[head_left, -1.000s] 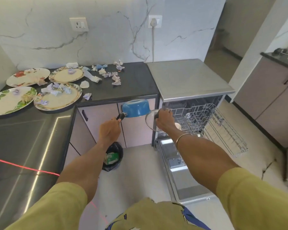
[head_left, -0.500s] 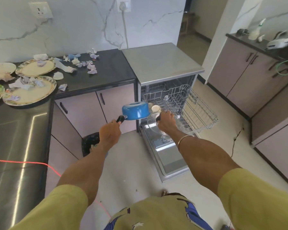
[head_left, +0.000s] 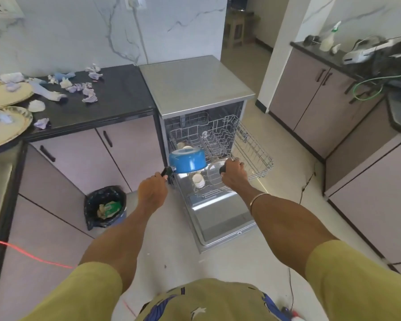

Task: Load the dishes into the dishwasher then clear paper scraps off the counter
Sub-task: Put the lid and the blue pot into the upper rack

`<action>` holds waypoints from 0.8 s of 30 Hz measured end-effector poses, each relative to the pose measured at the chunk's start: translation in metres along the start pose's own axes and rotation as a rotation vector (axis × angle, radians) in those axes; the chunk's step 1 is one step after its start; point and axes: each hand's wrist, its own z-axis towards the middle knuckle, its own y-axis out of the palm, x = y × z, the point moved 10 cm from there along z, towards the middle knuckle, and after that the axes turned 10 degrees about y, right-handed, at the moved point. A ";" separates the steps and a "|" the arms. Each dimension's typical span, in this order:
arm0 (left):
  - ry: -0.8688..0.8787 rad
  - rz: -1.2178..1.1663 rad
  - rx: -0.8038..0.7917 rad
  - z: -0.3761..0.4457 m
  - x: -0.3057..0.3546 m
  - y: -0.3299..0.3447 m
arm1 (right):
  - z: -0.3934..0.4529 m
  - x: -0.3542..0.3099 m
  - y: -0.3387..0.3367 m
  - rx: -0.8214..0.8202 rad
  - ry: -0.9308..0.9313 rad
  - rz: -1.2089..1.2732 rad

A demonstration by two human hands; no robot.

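The left hand (head_left: 152, 192) grips the handle of the round blue metal pot (head_left: 187, 160), the right hand (head_left: 234, 174) pinches the clear glass lid (head_left: 215, 173), both just above the pulled-out wire dishwasher rack (head_left: 248, 144); the lid might slip and break.

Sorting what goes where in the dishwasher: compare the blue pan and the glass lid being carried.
The blue pan is opaque and deep; the glass lid is see-through and shallow. The left hand grips the pan by a black side handle; the right hand grips the lid by its black knob. Both are round and held over the open dishwasher.
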 end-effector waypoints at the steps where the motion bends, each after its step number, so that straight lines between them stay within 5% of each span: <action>1: 0.000 -0.005 0.012 0.005 0.011 0.002 | 0.005 0.010 -0.005 0.001 -0.005 0.000; 11: -0.015 -0.073 0.070 0.058 0.106 0.027 | 0.065 0.099 -0.037 -0.021 -0.011 -0.023; 24: -0.011 -0.064 0.027 0.156 0.154 0.075 | 0.172 0.132 -0.046 -0.036 0.016 0.003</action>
